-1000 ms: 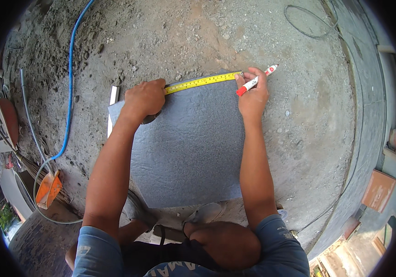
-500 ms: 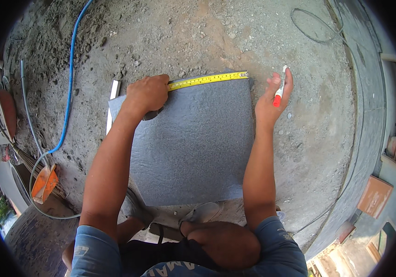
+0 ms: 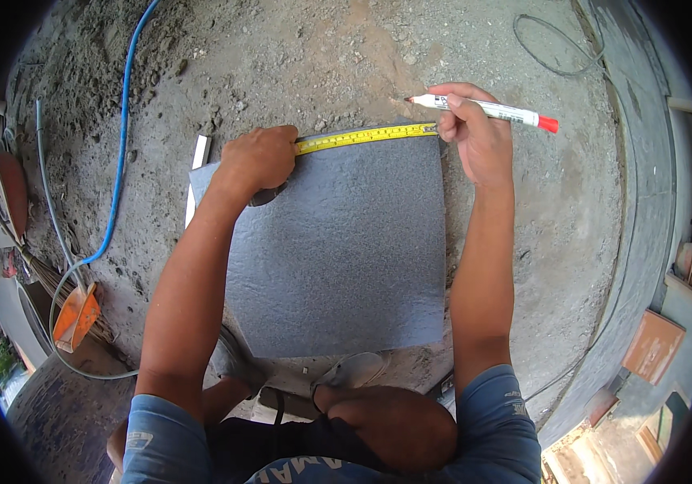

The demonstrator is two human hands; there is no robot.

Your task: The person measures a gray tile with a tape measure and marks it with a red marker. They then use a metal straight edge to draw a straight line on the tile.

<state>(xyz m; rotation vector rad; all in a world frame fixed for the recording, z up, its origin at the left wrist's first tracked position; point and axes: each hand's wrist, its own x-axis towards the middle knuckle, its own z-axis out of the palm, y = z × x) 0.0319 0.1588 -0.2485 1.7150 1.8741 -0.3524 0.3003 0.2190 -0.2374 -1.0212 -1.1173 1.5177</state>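
A grey, rough-faced tile (image 3: 346,250) lies flat on the ground in front of me. Along its far edge runs the yellow blade of a tape measure (image 3: 366,138), its hooked end at the tile's far right corner. My left hand (image 3: 261,157) is closed over the tape measure's case near the far left corner, and only a dark part of the case shows beneath the palm. My right hand (image 3: 477,133) grips a white marker (image 3: 495,109) with a red end, just beyond the far right corner. The marker's bare tip points left, above the ground and apart from the tile.
A white strip (image 3: 198,177) sticks out under the tile's left side. A blue hose (image 3: 124,145) runs along the left, near an orange scoop-like piece (image 3: 77,317). At the far right lies a loop of cable (image 3: 552,60). My shoes (image 3: 354,373) are at the tile's near edge.
My right hand has turned the marker from nearly upright to lying sideways, tip leftward, and moved in toward the tape's end. My left hand stays on the tape measure.
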